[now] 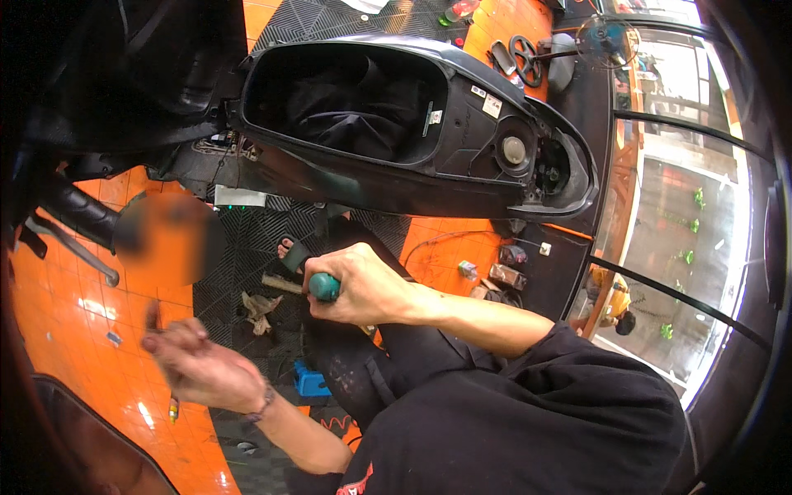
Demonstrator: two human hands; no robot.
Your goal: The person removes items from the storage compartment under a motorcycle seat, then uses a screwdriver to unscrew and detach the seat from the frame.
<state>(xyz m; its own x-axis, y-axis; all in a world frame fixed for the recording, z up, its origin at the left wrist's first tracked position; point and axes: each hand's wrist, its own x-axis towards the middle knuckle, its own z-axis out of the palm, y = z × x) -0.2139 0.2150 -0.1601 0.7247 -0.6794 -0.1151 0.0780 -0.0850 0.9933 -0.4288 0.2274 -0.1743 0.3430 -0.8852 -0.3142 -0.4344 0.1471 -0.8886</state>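
Note:
My right hand (355, 285) is closed in a fist around a green-handled screwdriver (324, 286). The rounded handle end points up at me, and its shaft is hidden. On the left, my left hand (198, 363) hangs over the orange floor, slightly smeared by motion. Its fingers are partly spread, and I see nothing held in them. Ahead of both hands is a black scooter (346, 181) with its seat raised. Dark cloth (355, 107) lies in its storage well. The round fuel cap (513, 149) is to the right of the well.
The handlebar grip (87, 206) and brake lever (78, 252) jut in at left. A blue object (310, 379), a crumpled rag (261, 310) and a pale stick (281, 283) lie on the black mat (239, 280). Small packages (507, 276) stand at right near the glass front.

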